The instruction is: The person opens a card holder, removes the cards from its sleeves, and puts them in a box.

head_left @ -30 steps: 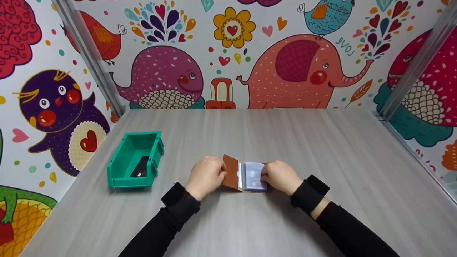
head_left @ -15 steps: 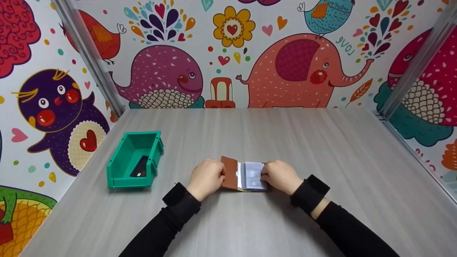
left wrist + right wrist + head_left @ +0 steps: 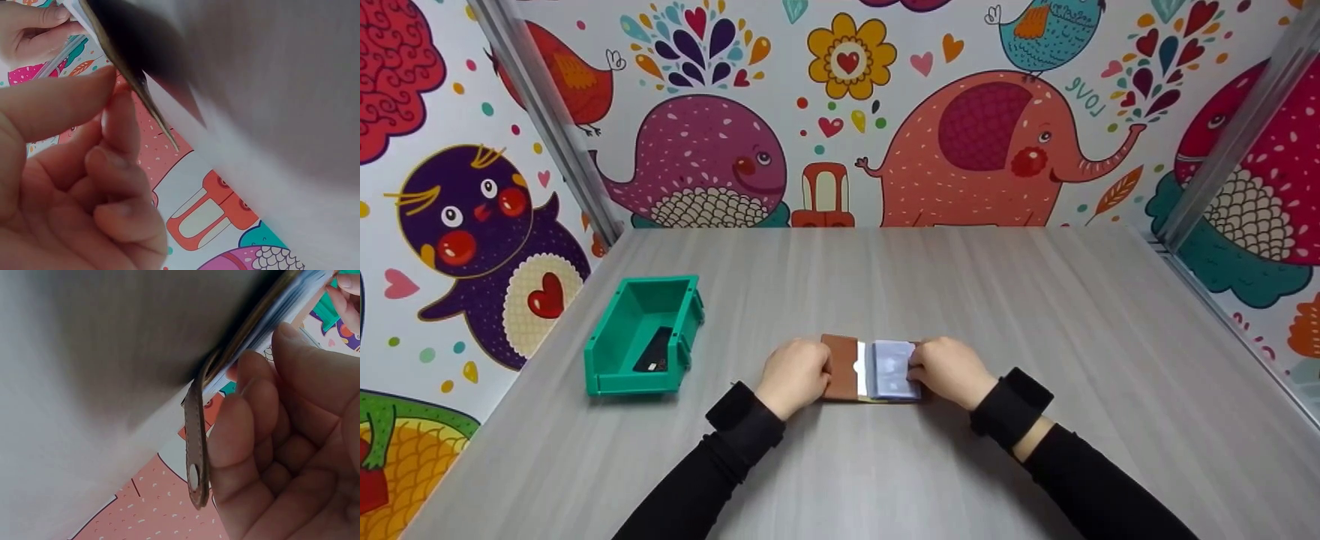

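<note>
A brown card holder (image 3: 838,367) lies spread on the table in the head view, a stack of clear plastic sleeves (image 3: 891,369) on its right half. Between thumb and forefinger my left hand (image 3: 796,377) pinches the edge of the left cover (image 3: 135,84), seen nearly edge-on in the left wrist view. At the opposite side my right hand (image 3: 952,373) grips the holder's edge, its thumb (image 3: 289,334) on the sleeves and its other fingers curled. A strap (image 3: 195,439) with a metal snap sticks out beside those fingers in the right wrist view.
A green open-front bin (image 3: 634,381) stands to the left on the table (image 3: 997,285), with a flat black object (image 3: 656,349) inside. Behind the table rises a wall (image 3: 840,135) printed with cartoon animals; metal posts (image 3: 547,120) mark its corners.
My left hand has lowered the left cover outward, from raised and tilted to almost flat. The right hand has stayed in place on the card holder.
</note>
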Tool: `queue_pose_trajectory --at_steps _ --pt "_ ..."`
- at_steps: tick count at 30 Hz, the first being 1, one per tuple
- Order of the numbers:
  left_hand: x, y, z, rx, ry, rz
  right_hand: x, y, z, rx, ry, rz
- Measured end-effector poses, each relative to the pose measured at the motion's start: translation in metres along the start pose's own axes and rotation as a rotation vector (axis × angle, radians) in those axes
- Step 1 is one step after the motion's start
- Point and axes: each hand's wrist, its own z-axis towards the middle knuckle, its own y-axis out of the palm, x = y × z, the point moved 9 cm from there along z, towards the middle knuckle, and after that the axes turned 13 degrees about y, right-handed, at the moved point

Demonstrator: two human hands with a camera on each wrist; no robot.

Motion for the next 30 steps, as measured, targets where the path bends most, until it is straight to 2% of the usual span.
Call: queue_pose_trajectory --at_steps 10,22,30 --pt "-0.004 0.008 0.0 -0.044 -0.034 0.002 0.0 0.0 0.0 0.013 -0.003 0.016" --pt "-0.004 0.009 0.0 -0.027 -0.033 0.024 0.003 0.001 0.0 0.002 0.008 0.03" --pt "-0.004 0.012 0.001 -0.043 -0.05 0.021 0.006 0.0 0.002 -0.01 0.013 0.051"
